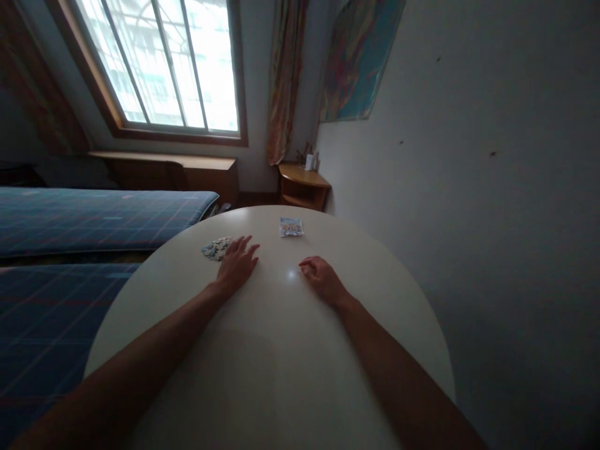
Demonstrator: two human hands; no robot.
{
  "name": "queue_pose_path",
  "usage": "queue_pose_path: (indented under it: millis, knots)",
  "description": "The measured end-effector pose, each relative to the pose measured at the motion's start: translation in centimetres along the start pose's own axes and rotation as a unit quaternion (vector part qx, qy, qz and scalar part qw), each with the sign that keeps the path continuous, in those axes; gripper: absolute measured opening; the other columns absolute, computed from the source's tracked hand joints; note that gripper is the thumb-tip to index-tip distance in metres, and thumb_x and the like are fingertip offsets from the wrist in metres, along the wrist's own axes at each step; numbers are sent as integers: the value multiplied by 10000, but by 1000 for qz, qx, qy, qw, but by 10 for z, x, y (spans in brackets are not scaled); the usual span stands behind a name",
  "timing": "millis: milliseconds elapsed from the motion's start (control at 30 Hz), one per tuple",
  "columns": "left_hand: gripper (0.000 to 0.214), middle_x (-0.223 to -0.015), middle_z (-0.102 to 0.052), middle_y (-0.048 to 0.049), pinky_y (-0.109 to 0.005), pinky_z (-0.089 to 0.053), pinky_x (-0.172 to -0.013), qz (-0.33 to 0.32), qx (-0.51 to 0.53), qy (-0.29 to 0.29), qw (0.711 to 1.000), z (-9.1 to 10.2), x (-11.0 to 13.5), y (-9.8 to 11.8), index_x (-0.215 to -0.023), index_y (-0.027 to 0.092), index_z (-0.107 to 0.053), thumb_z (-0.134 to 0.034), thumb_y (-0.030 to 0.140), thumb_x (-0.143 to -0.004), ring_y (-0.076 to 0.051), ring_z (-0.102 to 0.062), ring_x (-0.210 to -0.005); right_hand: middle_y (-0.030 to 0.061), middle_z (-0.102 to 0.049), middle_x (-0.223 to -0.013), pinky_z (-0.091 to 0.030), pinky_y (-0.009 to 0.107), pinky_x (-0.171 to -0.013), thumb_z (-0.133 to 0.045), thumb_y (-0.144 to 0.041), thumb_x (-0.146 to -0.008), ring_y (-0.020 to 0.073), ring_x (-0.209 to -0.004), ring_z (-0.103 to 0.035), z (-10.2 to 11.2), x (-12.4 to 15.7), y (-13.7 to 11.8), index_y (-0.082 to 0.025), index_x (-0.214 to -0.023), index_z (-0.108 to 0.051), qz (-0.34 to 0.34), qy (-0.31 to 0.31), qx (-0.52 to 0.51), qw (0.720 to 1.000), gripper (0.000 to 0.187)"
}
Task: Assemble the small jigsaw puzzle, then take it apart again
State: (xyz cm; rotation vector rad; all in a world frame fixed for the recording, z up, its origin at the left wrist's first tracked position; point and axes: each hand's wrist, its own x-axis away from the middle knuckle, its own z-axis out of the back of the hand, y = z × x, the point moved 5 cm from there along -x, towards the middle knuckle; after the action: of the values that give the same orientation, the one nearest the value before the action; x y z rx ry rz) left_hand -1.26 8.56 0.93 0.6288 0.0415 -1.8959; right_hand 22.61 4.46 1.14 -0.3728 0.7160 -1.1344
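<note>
My left hand (237,262) is open, with its fingers spread over the right side of a heap of small jigsaw puzzle pieces (213,250). It partly covers the heap, and no piece can be made out in its fingers. My right hand (321,278) rests low over the white tabletop, right of centre, its fingers curled together. Whether anything sits inside that curl is hidden. Beyond both hands lies a small square picture (291,227) in blue, white and brown tones, flat on the table.
The round white table (281,362) reaches toward me. Beds with blue plaid covers (94,219) stand on the left. A wooden corner shelf (307,178) with small items is behind the table, and a bare wall (469,219) runs along the right.
</note>
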Motion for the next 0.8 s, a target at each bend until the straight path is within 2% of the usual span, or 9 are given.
queue_pose_path:
  millis: [67, 167, 267, 367, 567, 800]
  knots:
    - [373, -1454, -485, -70, -408, -287, -1155, -47, 15, -37, 998, -10, 0, 24, -1256, 226, -610, -508, 267, -900, -262, -398, -1364, 140, -632, -1233, -352, 407, -1080, -576, -293, -866, 244, -1197, -538, -1, 8, -6, -147, -1090, -685, 17, -14, 25, 999, 289]
    - [388, -1401, -541, -86, -395, -378, -1104, -69, 32, -70, 995, -21, 3, 43, -1292, 205, -578, -444, 303, -941, -236, -501, -1281, 168, -551, -1371, -254, 454, -1141, -604, -385, -850, 286, -1311, -445, -4, 13, -12, -134, -1244, -626, 18, -33, 86, 996, 467]
    - [510, -1467, -478, -94, -426, -352, -1127, -93, 40, -101, 990, -24, 10, 48, -1369, 204, -516, -495, 450, -923, -263, -449, -1337, 157, -404, -1513, -188, 473, -1168, -506, -530, -893, 296, -1422, -307, -5, 13, -9, -158, -1412, -487, -6, -80, 182, 980, 639]
    - [559, -1524, -409, -65, -446, -281, -1167, -127, 40, -138, 981, -22, 18, 51, -1399, 258, -497, -496, 532, -911, -270, -344, -1414, 134, -315, -1568, -166, 477, -1176, -433, -599, -906, 293, -1458, -236, -6, 13, -6, -186, -1479, -395, -23, -114, 218, 969, 708]
    - [599, -1570, -324, -59, -477, -225, -1181, -131, 28, -172, 976, -20, 22, 55, -1457, 282, -422, -461, 555, -926, -278, -258, -1455, 114, -287, -1583, -137, 467, -1182, -427, -627, -896, 277, -1469, -209, -8, 14, -4, -209, -1493, -369, -36, -119, 219, 968, 732]
    - [615, -1589, -275, -66, -476, -188, -1192, -124, 17, -186, 975, -22, 25, 57, -1488, 264, -370, -424, 543, -943, -273, -199, -1473, 114, -272, -1589, -130, 457, -1184, -420, -627, -898, 278, -1472, -200, -8, 15, -4, -203, -1501, -358, -42, -132, 224, 965, 740]
